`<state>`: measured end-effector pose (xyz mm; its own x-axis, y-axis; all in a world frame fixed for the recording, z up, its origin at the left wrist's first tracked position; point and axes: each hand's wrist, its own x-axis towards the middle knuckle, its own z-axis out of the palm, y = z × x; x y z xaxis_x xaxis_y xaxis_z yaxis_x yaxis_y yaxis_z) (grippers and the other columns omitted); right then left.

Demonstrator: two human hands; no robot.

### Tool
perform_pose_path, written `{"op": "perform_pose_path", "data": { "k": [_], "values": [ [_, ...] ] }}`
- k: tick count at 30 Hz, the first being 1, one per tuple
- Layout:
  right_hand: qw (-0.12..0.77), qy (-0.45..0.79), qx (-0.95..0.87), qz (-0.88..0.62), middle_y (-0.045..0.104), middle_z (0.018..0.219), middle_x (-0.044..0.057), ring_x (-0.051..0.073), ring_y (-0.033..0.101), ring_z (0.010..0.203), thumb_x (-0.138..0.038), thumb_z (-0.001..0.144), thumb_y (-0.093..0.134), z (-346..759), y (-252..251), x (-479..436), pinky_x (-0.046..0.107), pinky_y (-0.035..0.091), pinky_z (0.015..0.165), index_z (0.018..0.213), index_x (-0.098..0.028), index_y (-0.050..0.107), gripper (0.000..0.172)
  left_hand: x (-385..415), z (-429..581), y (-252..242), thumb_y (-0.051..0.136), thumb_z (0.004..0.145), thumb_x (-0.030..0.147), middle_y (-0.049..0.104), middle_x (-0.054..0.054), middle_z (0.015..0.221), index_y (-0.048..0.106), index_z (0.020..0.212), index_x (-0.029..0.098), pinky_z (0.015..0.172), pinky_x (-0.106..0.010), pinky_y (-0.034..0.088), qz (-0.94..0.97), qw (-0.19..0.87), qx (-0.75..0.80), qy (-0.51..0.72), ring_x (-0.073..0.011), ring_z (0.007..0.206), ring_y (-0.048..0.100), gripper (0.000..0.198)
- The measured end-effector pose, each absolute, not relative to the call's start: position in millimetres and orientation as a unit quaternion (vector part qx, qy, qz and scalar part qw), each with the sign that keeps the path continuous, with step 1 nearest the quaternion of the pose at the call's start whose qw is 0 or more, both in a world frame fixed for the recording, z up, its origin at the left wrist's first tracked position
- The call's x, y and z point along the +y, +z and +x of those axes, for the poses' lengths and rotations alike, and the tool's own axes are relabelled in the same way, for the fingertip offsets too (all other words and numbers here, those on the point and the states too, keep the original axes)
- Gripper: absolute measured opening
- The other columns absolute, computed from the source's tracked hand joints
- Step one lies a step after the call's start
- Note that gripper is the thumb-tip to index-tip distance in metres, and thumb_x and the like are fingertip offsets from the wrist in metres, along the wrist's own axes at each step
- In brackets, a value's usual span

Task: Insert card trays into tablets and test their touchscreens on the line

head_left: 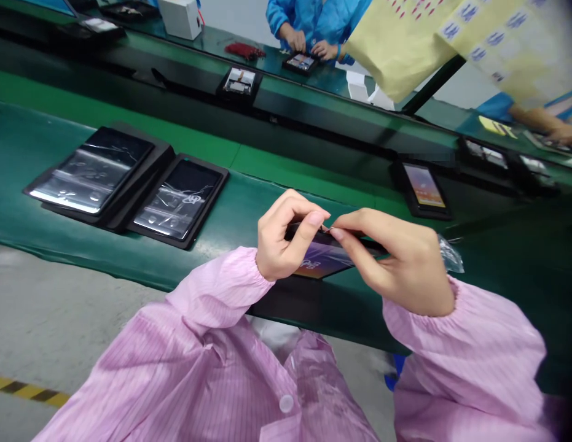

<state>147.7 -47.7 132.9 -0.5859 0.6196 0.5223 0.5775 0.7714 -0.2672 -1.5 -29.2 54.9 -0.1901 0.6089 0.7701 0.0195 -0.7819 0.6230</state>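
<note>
A tablet [320,263] with a lit, colourful screen is held tilted up in front of me, above the green bench. My left hand [286,236] is closed on its upper edge, the thumb bent toward the index finger. My right hand [400,258] has thumb and index fingertip pinched together at the same edge, close to the left fingertips. Whatever lies between those right fingertips is too small to make out. My hands cover much of the tablet's top edge. Crumpled clear plastic [450,255] shows just beyond my right hand.
Left on the bench [50,227] lie film-covered tablets: one [96,169] atop dark trays, another [182,196] beside it. Across the green strip, a conveyor carries a lit tablet [424,187] and an opened unit [239,81]. A co-worker's hands [308,46] work opposite. Yellow sheets [396,49] hang upper right.
</note>
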Motion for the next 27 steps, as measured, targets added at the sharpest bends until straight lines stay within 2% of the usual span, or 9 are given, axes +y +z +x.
{"op": "perform_pose_path", "data": {
  "k": [7,12,14,16,17,19,20,24,27],
  "values": [
    [0.276,0.030,-0.899,-0.340,0.069,0.078,0.001,0.012,0.063,0.067,-0.017,0.092,0.053,147.7,130.8,-41.4,0.021,0.049,0.065,0.086,-0.019,0.064,0.012,-25.3,-1.3,51.7,0.053,0.093,0.037,0.062,-0.001,0.077,0.064,0.086,0.023,0.064,-0.031,0.051,0.589,0.246,0.275,0.719,-0.0133,0.069,0.061,0.019],
    [0.294,0.112,-0.866,-0.389,0.069,0.082,0.001,0.014,0.066,0.069,-0.029,0.092,0.056,152.3,130.2,-23.9,0.024,0.053,0.066,0.093,-0.020,0.065,0.012,-15.2,2.3,54.6,0.053,0.092,0.045,0.061,-0.001,0.082,0.064,0.083,0.022,0.063,-0.028,0.050,0.560,0.302,0.307,0.708,-0.0114,0.069,0.061,0.027],
    [0.327,0.104,-0.848,-0.404,0.070,0.096,0.005,0.017,0.068,0.082,-0.034,0.090,0.059,160.0,125.3,-17.0,0.029,0.056,0.073,0.110,-0.019,0.063,0.024,-4.0,3.8,54.7,0.054,0.091,0.047,0.061,-0.001,0.083,0.064,0.082,0.021,0.063,-0.026,0.050,0.549,0.334,0.317,0.698,-0.0104,0.070,0.061,0.029],
    [0.363,-0.016,-0.839,-0.404,0.065,0.119,0.011,0.025,0.063,0.109,-0.038,0.088,0.062,170.5,110.3,-16.0,0.040,0.053,0.093,0.127,-0.019,0.055,0.044,12.9,5.0,51.4,0.056,0.089,0.050,0.062,0.000,0.081,0.063,0.081,0.020,0.063,-0.024,0.049,0.536,0.367,0.329,0.686,-0.0098,0.070,0.061,0.031],
    [0.367,-0.096,-0.841,-0.386,0.061,0.128,0.012,0.028,0.056,0.121,-0.039,0.087,0.063,176.0,98.2,-18.2,0.046,0.046,0.103,0.133,-0.022,0.052,0.049,23.1,5.5,48.2,0.057,0.088,0.051,0.062,0.000,0.080,0.063,0.081,0.020,0.063,-0.023,0.049,0.529,0.381,0.335,0.680,-0.0094,0.069,0.060,0.032],
    [0.321,-0.194,-0.871,-0.318,0.057,0.137,0.006,0.028,0.048,0.132,-0.039,0.087,0.063,185.6,66.7,-25.8,0.052,0.033,0.113,0.135,-0.032,0.051,0.049,45.0,6.6,39.2,0.058,0.086,0.052,0.061,0.001,0.076,0.063,0.079,0.020,0.062,-0.022,0.048,0.518,0.405,0.348,0.669,-0.0084,0.065,0.058,0.033],
    [0.272,-0.182,-0.905,-0.272,0.060,0.134,0.001,0.023,0.052,0.128,-0.037,0.089,0.061,189.3,49.7,-29.3,0.047,0.033,0.113,0.134,-0.038,0.051,0.046,55.8,7.1,33.8,0.059,0.086,0.052,0.061,0.002,0.074,0.064,0.078,0.020,0.062,-0.022,0.047,0.513,0.412,0.356,0.663,-0.0080,0.064,0.057,0.033],
    [0.064,0.022,-0.966,-0.250,0.060,0.133,-0.006,0.014,0.060,0.118,-0.038,0.096,0.050,202.0,8.2,-21.5,0.033,0.046,0.102,0.135,-0.042,0.050,0.039,87.7,8.9,13.8,0.059,0.087,0.045,0.063,0.001,0.072,0.063,0.071,0.019,0.074,-0.023,0.046,0.505,0.418,0.391,0.646,-0.0087,0.070,0.058,0.031],
    [0.106,-0.020,-0.918,-0.382,0.057,0.138,0.000,0.023,0.055,0.125,-0.049,0.093,0.050,217.0,19.6,4.5,0.050,0.037,0.108,0.136,-0.039,0.050,0.044,96.6,9.8,6.3,0.058,0.089,0.039,0.065,0.000,0.075,0.062,0.067,0.018,0.082,-0.024,0.044,0.507,0.420,0.401,0.637,-0.0096,0.077,0.060,0.030]
  ]
}}
